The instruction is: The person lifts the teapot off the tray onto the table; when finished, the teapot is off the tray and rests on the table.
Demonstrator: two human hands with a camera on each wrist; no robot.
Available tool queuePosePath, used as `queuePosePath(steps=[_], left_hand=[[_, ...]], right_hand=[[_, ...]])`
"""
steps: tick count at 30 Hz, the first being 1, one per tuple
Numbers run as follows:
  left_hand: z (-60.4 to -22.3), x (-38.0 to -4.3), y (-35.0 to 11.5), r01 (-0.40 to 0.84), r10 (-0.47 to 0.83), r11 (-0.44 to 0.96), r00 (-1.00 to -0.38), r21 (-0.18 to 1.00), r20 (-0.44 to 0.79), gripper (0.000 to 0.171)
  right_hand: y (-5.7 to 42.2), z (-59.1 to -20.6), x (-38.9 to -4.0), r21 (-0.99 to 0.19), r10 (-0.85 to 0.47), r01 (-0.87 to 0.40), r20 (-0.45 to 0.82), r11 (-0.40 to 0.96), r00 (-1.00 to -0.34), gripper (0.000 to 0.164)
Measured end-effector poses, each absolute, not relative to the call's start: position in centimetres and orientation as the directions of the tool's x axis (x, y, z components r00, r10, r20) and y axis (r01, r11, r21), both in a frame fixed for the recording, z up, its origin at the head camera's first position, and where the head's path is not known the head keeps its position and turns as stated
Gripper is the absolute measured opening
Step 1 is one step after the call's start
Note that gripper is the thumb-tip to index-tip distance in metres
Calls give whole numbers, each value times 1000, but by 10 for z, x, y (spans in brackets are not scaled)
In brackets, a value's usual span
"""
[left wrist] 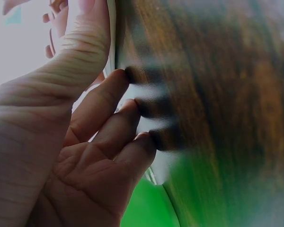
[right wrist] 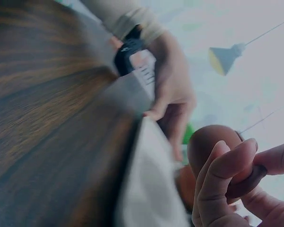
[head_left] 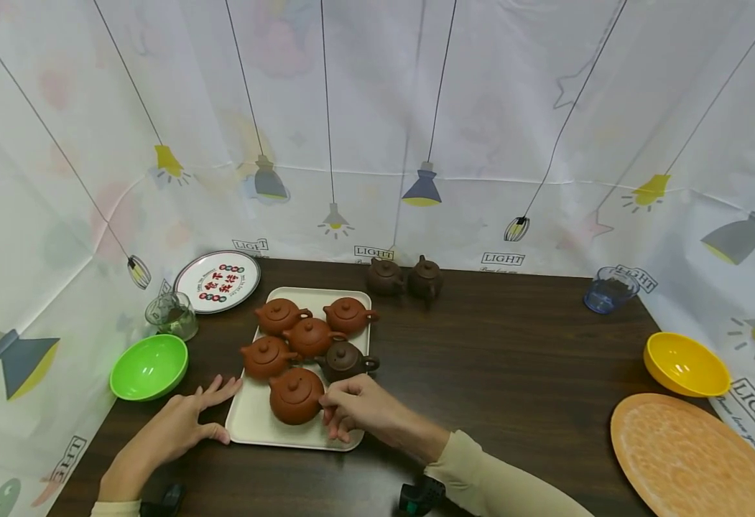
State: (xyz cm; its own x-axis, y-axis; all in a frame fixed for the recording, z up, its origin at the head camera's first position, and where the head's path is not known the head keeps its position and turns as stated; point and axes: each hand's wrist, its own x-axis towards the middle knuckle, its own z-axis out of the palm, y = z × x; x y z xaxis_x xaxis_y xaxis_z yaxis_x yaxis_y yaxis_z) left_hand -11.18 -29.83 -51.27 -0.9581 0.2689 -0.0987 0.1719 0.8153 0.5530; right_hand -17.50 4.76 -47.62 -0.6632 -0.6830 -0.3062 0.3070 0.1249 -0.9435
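In the head view, a cream tray (head_left: 252,424) carries several reddish-brown teapots (head_left: 266,357) and one dark brown teapot (head_left: 343,361). My right hand (head_left: 367,408) pinches the handle of the front reddish-brown teapot (head_left: 296,396). The right wrist view shows thumb and fingers around that curved handle (right wrist: 250,183), beside the rounded body. Whether this teapot's base touches the tray cannot be told. My left hand (head_left: 179,424) is at the tray's left edge, fingers spread, thumb near the front corner. In the left wrist view its fingertips (left wrist: 130,106) are at the dark tabletop.
Two dark teapots (head_left: 425,278) stand behind the tray. On the left are a green bowl (head_left: 149,368), a clear glass (head_left: 172,316) and a printed plate (head_left: 218,281). At right are a blue glass (head_left: 610,291), a yellow bowl (head_left: 686,365) and a round tan board (head_left: 694,459).
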Motion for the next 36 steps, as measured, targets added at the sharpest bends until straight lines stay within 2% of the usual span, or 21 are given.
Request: queuePosePath(steps=[4, 10, 17, 21, 29, 33, 36], left_hand=[[-512, -113, -298, 168, 267, 823, -957, 542, -109, 91], [-513, -113, -298, 168, 266, 823, -958, 542, -107, 92], [-514, -113, -299, 171, 266, 824, -959, 540, -101, 92], [-513, -112, -299, 178, 264, 826, -960, 535, -89, 92], [-512, -112, -299, 170, 262, 820, -960, 547, -94, 92], [-512, -112, -298, 172, 263, 818, -960, 549, -91, 91], [-512, -112, -298, 177, 267, 815, -960, 552, -86, 91]], right_hand=[[63, -458, -181, -961, -691, 255, -259, 111, -675, 29], [92, -442, -202, -980, -617, 188, -185, 60, -765, 29], [143, -442, -235, -980, -399, 196, -172, -19, -901, 28], [173, -449, -258, -971, -247, 222, -195, -87, -949, 29], [209, -480, -308, -948, 61, 226, -245, -223, -968, 27], [216, -494, -328, -957, 170, 216, -250, -196, -953, 27], [219, -501, -339, -960, 202, 223, -256, -170, -945, 27]])
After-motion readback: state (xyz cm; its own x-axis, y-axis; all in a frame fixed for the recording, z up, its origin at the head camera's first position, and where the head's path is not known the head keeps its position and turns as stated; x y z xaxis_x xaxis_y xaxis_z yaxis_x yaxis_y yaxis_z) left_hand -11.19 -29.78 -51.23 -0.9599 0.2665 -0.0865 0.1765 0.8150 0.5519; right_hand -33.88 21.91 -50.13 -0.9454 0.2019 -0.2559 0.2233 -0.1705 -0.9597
